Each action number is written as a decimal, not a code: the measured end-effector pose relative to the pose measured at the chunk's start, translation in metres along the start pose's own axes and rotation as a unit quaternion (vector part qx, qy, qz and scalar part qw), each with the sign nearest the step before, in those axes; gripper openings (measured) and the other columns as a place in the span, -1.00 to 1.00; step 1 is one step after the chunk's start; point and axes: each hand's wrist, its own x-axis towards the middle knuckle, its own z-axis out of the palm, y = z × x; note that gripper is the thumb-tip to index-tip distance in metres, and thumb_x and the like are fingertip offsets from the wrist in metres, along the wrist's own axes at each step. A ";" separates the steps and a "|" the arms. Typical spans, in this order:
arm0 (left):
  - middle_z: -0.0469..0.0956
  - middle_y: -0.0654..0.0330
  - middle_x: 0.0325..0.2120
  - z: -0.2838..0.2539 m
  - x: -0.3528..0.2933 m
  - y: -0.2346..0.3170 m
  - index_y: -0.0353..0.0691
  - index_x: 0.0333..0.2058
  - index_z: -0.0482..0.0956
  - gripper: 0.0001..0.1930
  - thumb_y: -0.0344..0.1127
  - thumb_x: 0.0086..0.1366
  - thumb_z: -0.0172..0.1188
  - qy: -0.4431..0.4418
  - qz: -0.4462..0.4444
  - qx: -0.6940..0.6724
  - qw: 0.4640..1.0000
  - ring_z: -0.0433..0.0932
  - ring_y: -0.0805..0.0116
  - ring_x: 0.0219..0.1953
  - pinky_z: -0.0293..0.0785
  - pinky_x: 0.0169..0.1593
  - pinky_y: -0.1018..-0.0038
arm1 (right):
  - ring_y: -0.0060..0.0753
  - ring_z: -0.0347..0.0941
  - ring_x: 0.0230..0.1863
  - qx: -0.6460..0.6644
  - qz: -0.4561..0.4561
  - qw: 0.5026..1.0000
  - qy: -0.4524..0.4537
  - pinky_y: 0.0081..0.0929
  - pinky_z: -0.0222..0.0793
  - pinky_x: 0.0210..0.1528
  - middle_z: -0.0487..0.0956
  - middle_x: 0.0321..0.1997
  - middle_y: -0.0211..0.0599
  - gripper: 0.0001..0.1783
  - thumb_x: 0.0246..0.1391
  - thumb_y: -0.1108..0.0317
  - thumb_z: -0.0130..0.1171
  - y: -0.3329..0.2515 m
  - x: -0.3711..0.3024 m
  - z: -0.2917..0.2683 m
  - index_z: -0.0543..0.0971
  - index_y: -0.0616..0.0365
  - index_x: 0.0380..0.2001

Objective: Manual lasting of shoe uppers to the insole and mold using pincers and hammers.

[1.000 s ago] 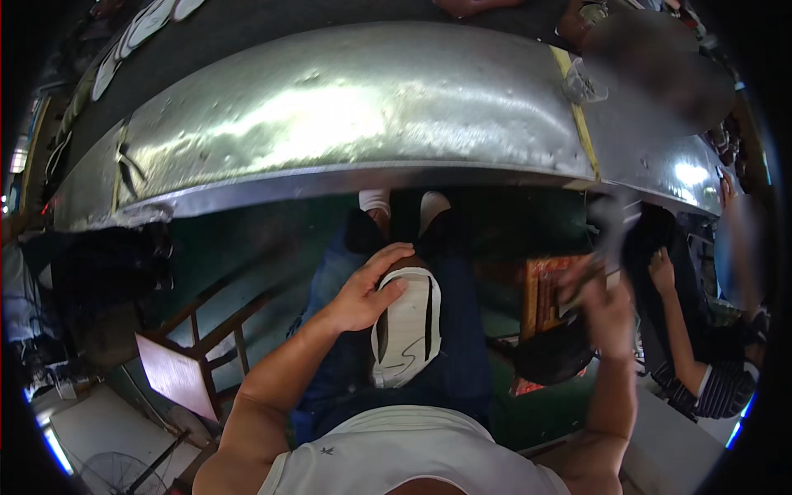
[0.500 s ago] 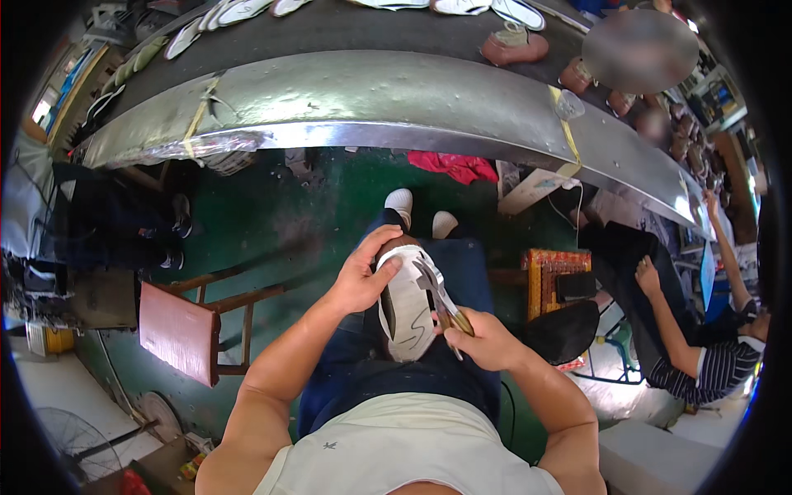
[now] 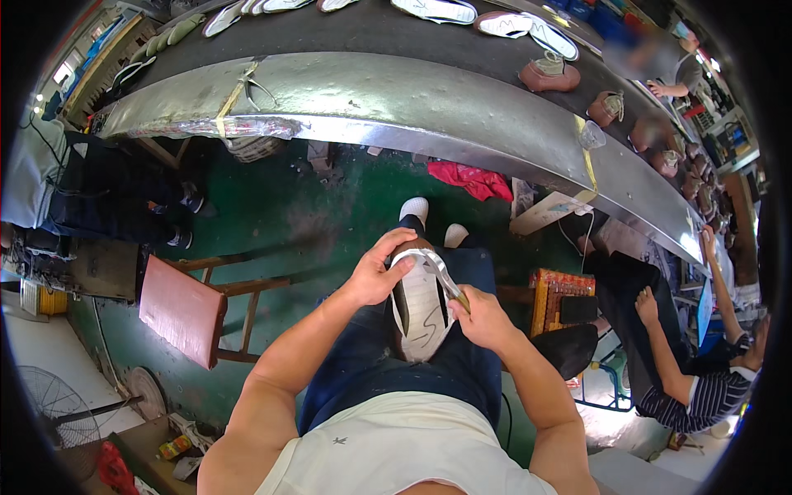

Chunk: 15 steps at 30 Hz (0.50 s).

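Observation:
A brown shoe upper on a last [image 3: 419, 309] rests sole side up on my lap. Its white insole shows, with a dark pen mark near the close end. My left hand [image 3: 379, 271] is wrapped round the far end, its thumb pressed on the white edge. Closed round the handles of a pair of pliers [image 3: 452, 289], my right hand [image 3: 484, 318] is at the shoe's right side. The pliers' head lies against the upper right rim of the shoe. Whether the jaws grip the edge I cannot tell.
Ahead runs a dark conveyor bench [image 3: 371, 41] with a metal rim, bearing several white-bottomed and brown shoes. A pink-topped stool [image 3: 181, 309] stands left and a fan [image 3: 58, 408] lower left. At right sits a co-worker in a striped shirt [image 3: 693, 392]. A red cloth [image 3: 470, 180] lies under the bench.
My right hand and the pliers have moved up along the shoe, bringing the pliers' head nearer its far end. The left hand keeps its hold. The whole view has shifted slightly.

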 end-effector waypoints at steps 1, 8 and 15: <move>0.33 0.08 0.26 0.000 0.000 0.000 -0.28 0.22 0.41 -0.57 -0.38 0.42 0.18 -0.003 0.002 -0.001 1.000 0.30 0.29 0.32 0.19 0.36 0.37 | 0.13 0.58 -0.32 0.001 0.001 1.000 0.000 -0.14 0.49 -0.22 0.61 -0.36 0.00 -0.79 0.27 0.34 0.13 -0.003 -0.002 -0.001 0.47 0.29 -0.16; 0.35 0.13 0.27 0.007 0.002 0.007 -0.24 0.20 0.45 -0.58 -0.42 0.39 0.22 0.045 -0.128 -0.113 0.984 0.35 0.35 0.28 0.23 0.35 0.38 | 0.29 0.56 -0.19 -0.107 0.086 0.987 -0.084 -0.02 0.47 -0.12 0.58 -0.16 0.18 -0.77 0.25 0.38 0.12 -0.039 -0.001 -0.026 0.46 0.33 -0.13; 0.43 0.20 0.19 0.002 0.003 0.002 -0.22 0.20 0.46 -0.56 -0.51 0.35 0.21 0.069 -0.120 -0.097 0.986 0.41 0.42 0.20 0.31 0.29 0.44 | 0.09 0.58 -0.27 0.129 0.099 0.978 -0.131 -0.20 0.45 -0.15 0.61 -0.36 0.02 -0.75 0.28 0.28 0.13 -0.045 0.005 -0.054 0.50 0.30 -0.19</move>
